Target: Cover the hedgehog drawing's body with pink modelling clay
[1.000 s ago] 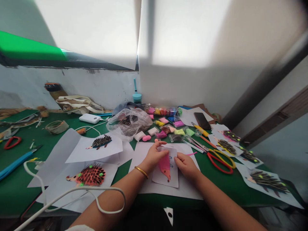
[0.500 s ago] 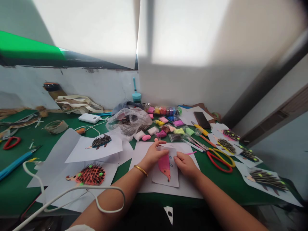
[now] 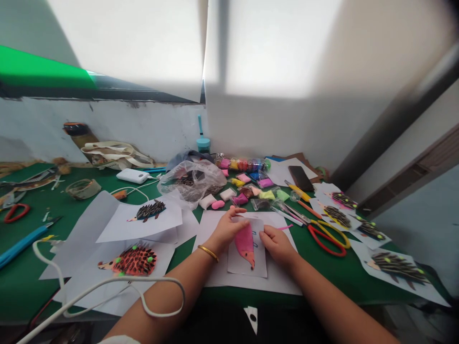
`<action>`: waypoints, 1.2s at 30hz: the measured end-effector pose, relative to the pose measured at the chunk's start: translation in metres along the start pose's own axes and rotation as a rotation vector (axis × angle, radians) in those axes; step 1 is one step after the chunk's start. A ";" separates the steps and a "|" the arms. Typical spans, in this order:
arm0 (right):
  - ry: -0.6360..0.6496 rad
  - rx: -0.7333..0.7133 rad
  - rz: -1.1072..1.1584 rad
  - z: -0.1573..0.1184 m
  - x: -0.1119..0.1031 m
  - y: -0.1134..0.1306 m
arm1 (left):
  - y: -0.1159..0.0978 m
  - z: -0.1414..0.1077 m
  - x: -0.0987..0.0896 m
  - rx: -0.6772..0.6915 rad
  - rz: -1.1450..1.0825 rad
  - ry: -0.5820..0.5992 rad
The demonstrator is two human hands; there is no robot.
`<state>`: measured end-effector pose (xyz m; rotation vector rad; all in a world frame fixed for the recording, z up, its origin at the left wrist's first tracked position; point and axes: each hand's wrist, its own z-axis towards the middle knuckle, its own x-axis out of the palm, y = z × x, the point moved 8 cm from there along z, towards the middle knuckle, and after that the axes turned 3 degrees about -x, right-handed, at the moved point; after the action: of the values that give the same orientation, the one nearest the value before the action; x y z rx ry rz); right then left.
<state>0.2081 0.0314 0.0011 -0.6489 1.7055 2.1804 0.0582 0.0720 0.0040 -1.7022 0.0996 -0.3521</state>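
Observation:
A small white card point(image 3: 258, 265) bears a pink hedgehog shape point(image 3: 245, 246) with its snout toward me and blue leg outlines on its right. My left hand point(image 3: 229, 227) lies over the card's far left part, fingers spread, its thumb on the pink. The right hand point(image 3: 275, 240) pinches the card's right edge between thumb and curled fingers. Beneath the card lie larger white sheets point(image 3: 283, 279). A thin pink strip point(image 3: 286, 227) sticks out beyond my right hand.
Clay packets point(image 3: 267, 195) and a plastic bag point(image 3: 195, 184) lie beyond my hands. Scissors point(image 3: 328, 236) and finished hedgehog pictures point(image 3: 394, 267) are on the right. More pictures point(image 3: 134, 260), a looping white cable point(image 3: 107, 283) and a blue cutter point(image 3: 27, 243) are on the left.
The card has shifted very slightly under my hands. Both hands keep nearly the same pose.

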 end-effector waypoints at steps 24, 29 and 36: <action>0.003 0.015 0.007 0.001 0.001 -0.006 | 0.006 0.003 0.003 0.036 0.239 0.074; -0.002 0.016 0.009 0.001 0.001 -0.007 | 0.003 0.002 0.003 0.078 0.329 0.053; -0.061 0.030 0.026 0.001 -0.005 -0.008 | 0.002 0.001 0.001 0.054 0.201 0.051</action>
<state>0.2164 0.0346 -0.0030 -0.5503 1.7210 2.1650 0.0594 0.0721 0.0017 -1.6136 0.2940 -0.2462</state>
